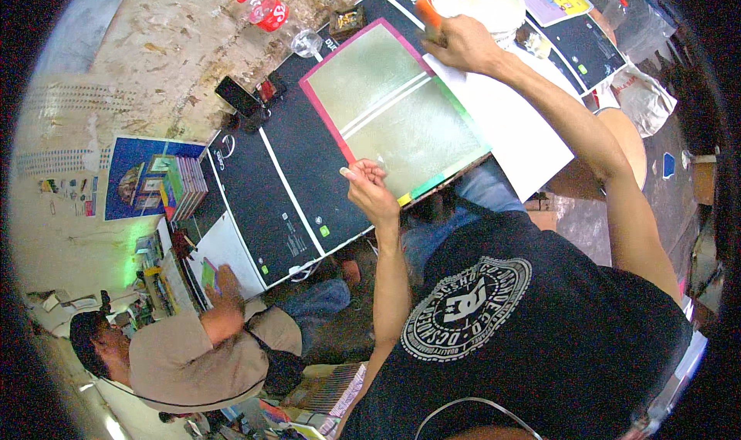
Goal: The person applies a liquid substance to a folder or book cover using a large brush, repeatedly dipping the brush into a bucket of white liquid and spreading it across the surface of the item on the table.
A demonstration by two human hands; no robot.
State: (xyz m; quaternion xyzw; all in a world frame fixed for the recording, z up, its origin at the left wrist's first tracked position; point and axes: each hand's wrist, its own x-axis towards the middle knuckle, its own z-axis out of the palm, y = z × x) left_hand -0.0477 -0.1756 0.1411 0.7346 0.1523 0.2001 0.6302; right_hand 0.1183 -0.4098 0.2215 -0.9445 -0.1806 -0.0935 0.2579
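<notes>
A large greenish board (394, 104) with a pink and green border and two white stripes lies on a black table (270, 177). My left hand (370, 189) pinches the board's near edge with its fingertips. My right hand (463, 45) is closed around an orange-handled tool (429, 14) at the rim of a white bucket (482, 0) beyond the board. What the tool's far end looks like is hidden by the hand and the bucket. A white sheet (513, 127) lies under my right forearm.
A co-worker in a beige shirt (181, 363) sits at lower left, a hand (228, 282) on a white sheet with a green piece. A red-capped bottle (266, 11), a glass (306, 42), a phone (235, 96) and stacked books (185, 187) lie about the table.
</notes>
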